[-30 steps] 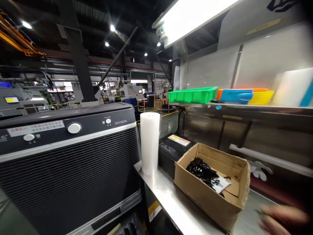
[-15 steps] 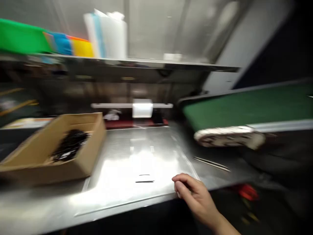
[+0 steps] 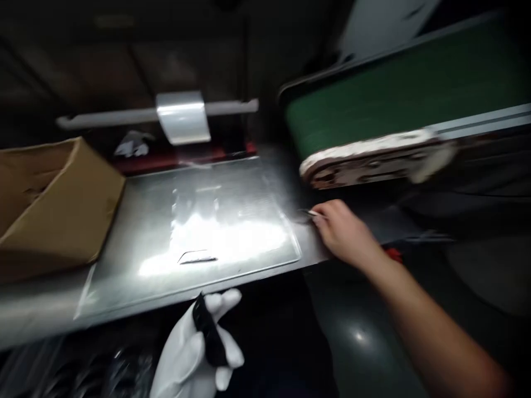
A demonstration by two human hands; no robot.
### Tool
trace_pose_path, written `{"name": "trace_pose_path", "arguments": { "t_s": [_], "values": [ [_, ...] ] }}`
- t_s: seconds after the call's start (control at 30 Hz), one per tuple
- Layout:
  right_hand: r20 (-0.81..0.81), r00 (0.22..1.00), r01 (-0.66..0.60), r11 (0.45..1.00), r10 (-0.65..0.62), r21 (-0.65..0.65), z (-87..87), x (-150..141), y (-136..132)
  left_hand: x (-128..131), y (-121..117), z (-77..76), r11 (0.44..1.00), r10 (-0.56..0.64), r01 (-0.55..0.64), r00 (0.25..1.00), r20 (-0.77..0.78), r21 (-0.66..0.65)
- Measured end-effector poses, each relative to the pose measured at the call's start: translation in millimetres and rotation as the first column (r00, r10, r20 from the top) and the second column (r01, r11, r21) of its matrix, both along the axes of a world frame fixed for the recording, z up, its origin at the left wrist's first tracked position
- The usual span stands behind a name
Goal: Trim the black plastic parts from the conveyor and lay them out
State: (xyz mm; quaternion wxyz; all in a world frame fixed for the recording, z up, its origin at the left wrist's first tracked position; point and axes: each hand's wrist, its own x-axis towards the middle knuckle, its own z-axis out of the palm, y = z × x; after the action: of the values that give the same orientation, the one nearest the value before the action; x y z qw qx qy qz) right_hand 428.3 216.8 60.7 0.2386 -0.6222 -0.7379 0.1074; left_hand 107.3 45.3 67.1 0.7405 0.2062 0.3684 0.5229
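Note:
My left hand [image 3: 199,354], in a white glove, is below the front edge of the steel bench and closed round a small black part [image 3: 207,334]. My bare right hand [image 3: 342,232] rests on the bench's right end, fingers pinched on a thin metal tool like tweezers [image 3: 310,213], just under the end of the green conveyor belt [image 3: 398,94]. A clear mat [image 3: 194,221] covers the bench between the hands, with a thin dark sliver [image 3: 198,258] lying on it.
A cardboard box [image 3: 53,204] stands on the bench at the left. Behind the mat a white rail with a folded sheet [image 3: 182,116] runs along the dark back wall. The conveyor's worn roller end [image 3: 365,163] overhangs the bench at right. The picture is blurred.
The view has swung right and down. My right hand moved from the bench's front edge back to the thin metal tool near the conveyor. My gloved left hand with the black part has come into view.

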Motion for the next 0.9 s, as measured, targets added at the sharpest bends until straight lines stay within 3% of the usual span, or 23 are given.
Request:
{"name": "trace_pose_path", "arguments": {
  "t_s": [0.03,0.1,0.17,0.23,0.27,0.43,0.6,0.9],
  "values": [
    [-0.039,0.999,-0.038,0.999,0.038,-0.002,4.9,-9,-9,1,0,-2.7,0.998,0.025,-0.025,1.0,0.0,0.052],
    [-0.207,0.942,-0.286,0.954,0.264,-0.085,16.7,-34,-34,2,-1,-8.8,0.988,0.043,-0.044,0.999,0.015,0.145],
    [-0.38,0.756,-0.614,0.778,0.533,-0.133,28.1,-67,-60,2,-3,-13.6,0.981,0.043,-0.05,0.998,0.041,0.189],
    [-0.491,0.595,-0.771,0.624,0.637,-0.125,35.4,-99,-80,1,-8,-15.6,0.98,0.046,-0.057,0.997,0.063,0.191],
    [-0.517,0.557,-0.797,0.593,0.65,-0.112,36.9,-113,-87,-1,-11,-15.6,0.981,0.042,-0.055,0.997,0.07,0.187],
    [-0.524,0.532,-0.794,0.607,0.666,-0.034,33.9,-143,-91,-10,-20,-14.0,0.974,0.049,-0.062,0.997,0.066,0.217],
    [-0.498,0.549,-0.794,0.605,0.672,-0.058,34.7,-147,-91,-15,-21,-14.4,0.993,0.014,-0.02,0.999,0.051,0.114],
    [-0.477,0.546,-0.816,0.566,0.688,-0.118,34.8,-145,-88,-23,-18,-16.9,0.997,-0.031,0.024,0.996,0.084,0.08]
  ]
}}
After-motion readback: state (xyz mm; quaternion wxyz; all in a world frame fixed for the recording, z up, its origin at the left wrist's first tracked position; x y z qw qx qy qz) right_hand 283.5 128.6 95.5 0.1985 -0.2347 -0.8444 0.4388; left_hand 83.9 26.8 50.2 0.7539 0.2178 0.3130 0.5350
